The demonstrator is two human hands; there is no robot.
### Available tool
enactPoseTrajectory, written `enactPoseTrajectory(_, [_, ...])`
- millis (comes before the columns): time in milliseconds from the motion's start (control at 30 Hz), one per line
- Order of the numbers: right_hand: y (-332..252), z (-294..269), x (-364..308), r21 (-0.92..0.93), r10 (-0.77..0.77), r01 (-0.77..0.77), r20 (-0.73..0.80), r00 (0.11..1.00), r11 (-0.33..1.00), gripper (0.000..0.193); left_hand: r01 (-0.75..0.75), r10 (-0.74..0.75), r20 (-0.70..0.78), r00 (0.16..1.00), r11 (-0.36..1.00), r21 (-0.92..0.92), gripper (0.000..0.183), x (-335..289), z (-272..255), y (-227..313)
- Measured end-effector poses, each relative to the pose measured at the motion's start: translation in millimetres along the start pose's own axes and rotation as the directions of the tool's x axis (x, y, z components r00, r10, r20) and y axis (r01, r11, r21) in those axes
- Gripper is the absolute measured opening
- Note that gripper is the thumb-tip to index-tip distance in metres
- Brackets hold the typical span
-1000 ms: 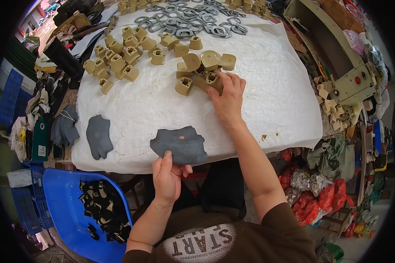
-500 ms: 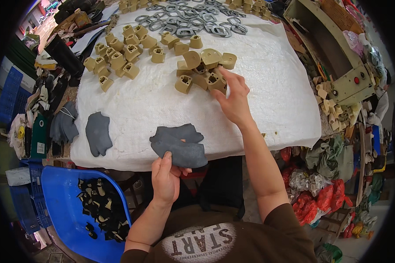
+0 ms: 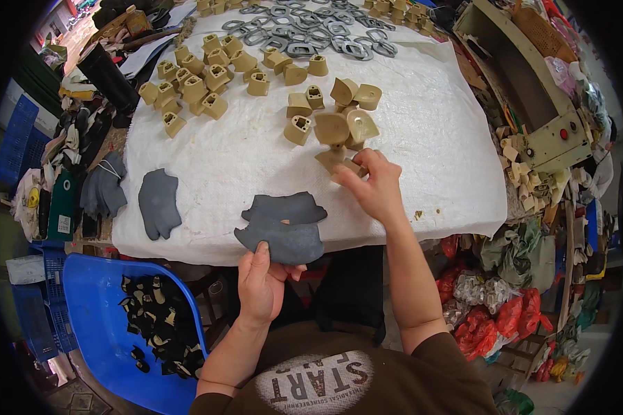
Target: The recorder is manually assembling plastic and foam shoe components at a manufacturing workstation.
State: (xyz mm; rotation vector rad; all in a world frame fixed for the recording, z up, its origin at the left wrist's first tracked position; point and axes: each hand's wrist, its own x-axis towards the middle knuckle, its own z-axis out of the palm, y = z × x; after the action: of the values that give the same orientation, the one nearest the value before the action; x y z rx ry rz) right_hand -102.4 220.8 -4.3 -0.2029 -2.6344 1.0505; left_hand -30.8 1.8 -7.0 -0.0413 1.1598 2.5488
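Observation:
My left hand [image 3: 259, 287] pinches a dark grey leather piece [image 3: 280, 238] between thumb and fingers, at the near edge of the table. A second grey leather piece [image 3: 291, 207] lies flat just behind it, partly covered. My right hand [image 3: 375, 183] closes its thumb and fingers on a tan shoe heel [image 3: 332, 160], in front of a loose cluster of heels. In that cluster some heels, such as this shoe heel [image 3: 332, 129], show their curved seats; others show hollow holes. Farther left stands a larger group of tan heels [image 3: 194, 90].
Grey oval rings [image 3: 301, 50] spread across the far end of the white-covered table [image 3: 429, 159]. More grey leather [image 3: 159, 204] lies at the left edge, beside a tied bundle [image 3: 104, 187]. A blue basin [image 3: 90, 304] holds black pieces below left. A metal machine [image 3: 554, 138] stands right.
My right hand has drawn back toward me with a heel from the cluster, and several heels there have shifted. My left hand still holds the leather piece, nearly in place.

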Motion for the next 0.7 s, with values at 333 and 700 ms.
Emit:
enactPoseTrajectory(333, [0, -18, -36, -0.455, -0.080, 0.039, -0.070, 0.994, 0.890, 0.047, 0.063, -0.055, 0.066, 0.996, 0.989, -0.131, 0.044, -3, 0, 0])
enactPoseTrajectory(700, [25, -3, -50, -0.184, -0.277, 0.265, -0.047, 0.960, 0.947, 0.058, 0.115, -0.108, 0.042, 0.993, 0.954, -0.276, 0.041, -6, 14, 0])
